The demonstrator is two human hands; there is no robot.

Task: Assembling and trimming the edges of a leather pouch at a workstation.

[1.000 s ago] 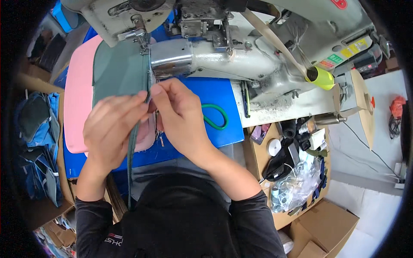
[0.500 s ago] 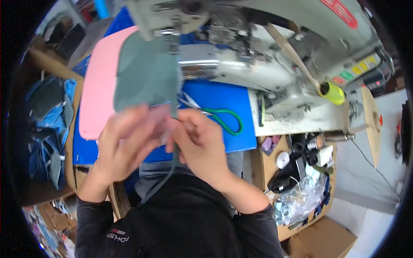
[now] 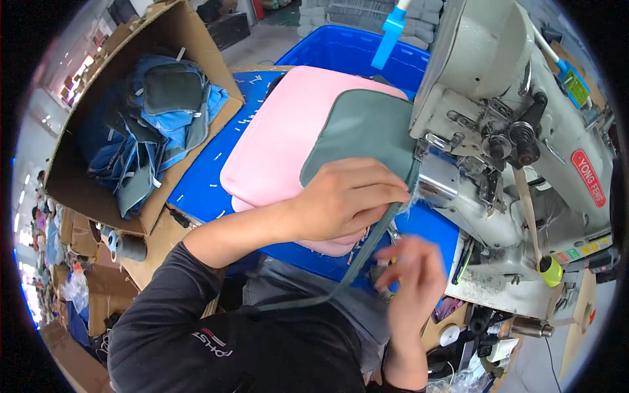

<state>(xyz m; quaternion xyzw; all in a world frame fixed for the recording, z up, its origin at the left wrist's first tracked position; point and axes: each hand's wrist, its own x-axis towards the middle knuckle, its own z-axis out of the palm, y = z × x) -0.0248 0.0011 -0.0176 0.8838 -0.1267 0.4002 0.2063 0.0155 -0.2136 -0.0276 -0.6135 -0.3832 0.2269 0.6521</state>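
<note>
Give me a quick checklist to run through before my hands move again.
1. Left hand pinching the grey-green strip at its upper stretch: ok.
2. Grey-green panel lying over the pink pad: ok.
3. Strip's lower stretch clear of the black shirt: not ok, it trails across the front.
4. Right hand grip: cannot tell, fingers blurred.
5. Needle of the sewing machine, up or down: cannot tell, too small.

The panel [image 3: 367,121] lies on the pad [image 3: 282,137], left of the machine [image 3: 485,49]; the box [image 3: 196,52], holding cloth [image 3: 173,92], stands further left; the bin [image 3: 334,49], behind.
</note>
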